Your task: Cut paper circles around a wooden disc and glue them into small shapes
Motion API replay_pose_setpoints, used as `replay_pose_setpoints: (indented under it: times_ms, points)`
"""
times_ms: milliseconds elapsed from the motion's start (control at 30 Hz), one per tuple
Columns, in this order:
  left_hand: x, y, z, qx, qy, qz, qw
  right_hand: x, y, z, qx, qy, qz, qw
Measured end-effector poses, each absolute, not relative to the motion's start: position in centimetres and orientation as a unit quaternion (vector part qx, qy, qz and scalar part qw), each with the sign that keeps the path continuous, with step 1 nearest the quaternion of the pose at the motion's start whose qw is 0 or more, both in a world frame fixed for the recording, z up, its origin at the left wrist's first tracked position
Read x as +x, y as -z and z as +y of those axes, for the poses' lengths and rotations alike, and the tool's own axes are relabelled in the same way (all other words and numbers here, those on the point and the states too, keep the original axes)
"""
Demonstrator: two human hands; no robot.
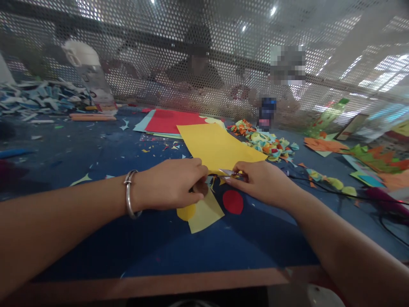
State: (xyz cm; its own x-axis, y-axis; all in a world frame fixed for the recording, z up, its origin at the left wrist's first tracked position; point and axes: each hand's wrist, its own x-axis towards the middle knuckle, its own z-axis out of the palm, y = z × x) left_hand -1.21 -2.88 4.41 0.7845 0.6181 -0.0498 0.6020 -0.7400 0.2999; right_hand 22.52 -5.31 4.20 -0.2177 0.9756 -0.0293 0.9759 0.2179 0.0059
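Observation:
My right hand is closed around a small pair of scissors, blades pointing left at the near edge of a large yellow paper sheet. Across from it, my left hand has its fingers curled together; whatever they hold is hidden. Under and beside the left fingers lie a yellow paper circle and a pale yellow paper piece. A red paper circle lies flat just below the right fingertips. Small dark and yellow scraps show between the hands.
Behind the yellow sheet sits a stack of coloured paper with red on top. Cut paper pieces heap up at the right. A water bottle stands at back left by white-blue strips. A perforated screen borders the table; people sit beyond.

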Motion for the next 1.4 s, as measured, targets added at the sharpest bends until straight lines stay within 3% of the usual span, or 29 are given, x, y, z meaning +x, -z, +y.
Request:
replay_pose_setpoints:
  times_ms: [133, 400, 600, 1067, 1267, 1400]
  points:
    - [-1.5, -4.4, -1.1, 0.931, -0.042, 0.334, 0.144, 22.6, -4.3, -5.4, 0.629, -0.007, 0.777, 0.021]
    - [-0.4, -1.9, -0.2, 0.939, -0.208, 0.260, 0.086, 22.5, -4.0, -5.4, 0.628, -0.026, 0.777, 0.028]
    - [2.2, -1.5, -4.1, 0.969, -0.154, 0.169, 0.094, 22.4, -3.7, -5.2, 0.626, -0.037, 0.778, 0.033]
    - [3.7, -0.2, -4.0, 0.947, -0.172, 0.239, 0.131, 21.5, -3.8, -5.0, 0.633, -0.025, 0.772, 0.042]
    - [3.7, -0.1, -3.4, 0.878, -0.238, 0.262, 0.322, 22.0, -3.9, -5.0, 0.646, -0.027, 0.763, 0.009]
    - [2.9, -1.3, -2.6, 0.748, -0.312, 0.304, 0.501, 22.5, -4.1, -5.5, 0.617, -0.043, 0.777, -0.121]
